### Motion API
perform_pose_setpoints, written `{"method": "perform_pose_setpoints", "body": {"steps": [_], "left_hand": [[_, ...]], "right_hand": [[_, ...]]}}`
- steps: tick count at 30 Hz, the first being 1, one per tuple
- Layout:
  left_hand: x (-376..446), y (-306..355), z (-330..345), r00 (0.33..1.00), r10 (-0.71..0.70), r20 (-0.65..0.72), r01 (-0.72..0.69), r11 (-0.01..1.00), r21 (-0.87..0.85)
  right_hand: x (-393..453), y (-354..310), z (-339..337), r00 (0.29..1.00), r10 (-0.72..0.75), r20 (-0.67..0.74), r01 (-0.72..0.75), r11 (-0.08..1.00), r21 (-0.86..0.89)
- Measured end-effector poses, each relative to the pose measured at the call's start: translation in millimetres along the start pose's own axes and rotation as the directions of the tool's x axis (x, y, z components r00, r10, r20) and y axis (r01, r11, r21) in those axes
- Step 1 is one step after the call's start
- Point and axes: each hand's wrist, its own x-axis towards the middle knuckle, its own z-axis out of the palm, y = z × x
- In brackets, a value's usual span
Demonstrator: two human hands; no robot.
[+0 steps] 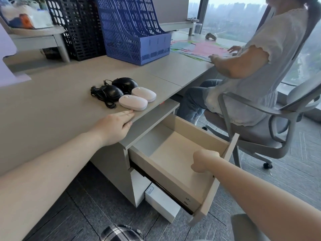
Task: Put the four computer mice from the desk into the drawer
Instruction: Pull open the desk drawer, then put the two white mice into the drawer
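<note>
Two white mice sit near the desk's front edge, the nearer white mouse (133, 102) and the farther white mouse (144, 94). Behind them lie two black corded mice, the left black mouse (111, 92) and the right black mouse (125, 83), with their cables bunched at the left. My left hand (115, 126) lies flat on the desk edge, fingertips just short of the nearer white mouse, holding nothing. The drawer (175, 178) below the desk stands pulled out and is bare inside. My right hand (204, 160) is curled over the drawer's front panel.
A blue file rack (139, 35) and a black file rack (78, 28) stand at the back of the desk. A person sits in a grey office chair (271, 126) to the right, over coloured papers (199, 47). A white box (163, 204) lies under the drawer.
</note>
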Motion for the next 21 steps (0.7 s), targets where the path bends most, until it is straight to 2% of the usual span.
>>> {"method": "perform_pose_setpoints", "body": {"steps": [3,6,9,13,15,17,21], "left_hand": [[1.4,0.7,-2.4,0.999,-0.01,-0.037,0.008,0.999,-0.049],[5.9,4.5,-7.4,0.982,-0.043,-0.186,0.032,0.997,-0.063],[18.8,8.5,-11.2,0.934,-0.114,-0.339,0.093,0.993,-0.078],[42.5,6.2,-8.9,0.918,-0.307,-0.25,0.281,0.95,-0.133],[51.4,7.4,-5.3,0.909,-0.366,-0.2,0.347,0.93,-0.126],[58.6,12.0,-2.4,0.903,-0.387,-0.187,0.373,0.921,-0.11],[71.1,22.6,-3.6,0.889,-0.442,-0.118,0.438,0.897,-0.057]], "right_hand": [[2.9,-7.0,-15.5,0.974,-0.088,-0.208,0.086,0.996,-0.019],[5.8,-27.3,-48.8,0.903,-0.118,-0.413,0.185,0.974,0.128],[7.5,-48.9,-88.1,0.803,-0.058,-0.593,0.271,0.922,0.277],[19.7,-69.7,-126.7,0.659,0.012,-0.752,0.388,0.851,0.354],[29.3,-78.9,-140.2,0.622,0.021,-0.783,0.44,0.818,0.371],[40.3,-87.6,-152.3,0.636,0.013,-0.772,0.458,0.798,0.391],[60.6,-102.0,-169.6,0.725,-0.031,-0.688,0.466,0.757,0.457]]}}
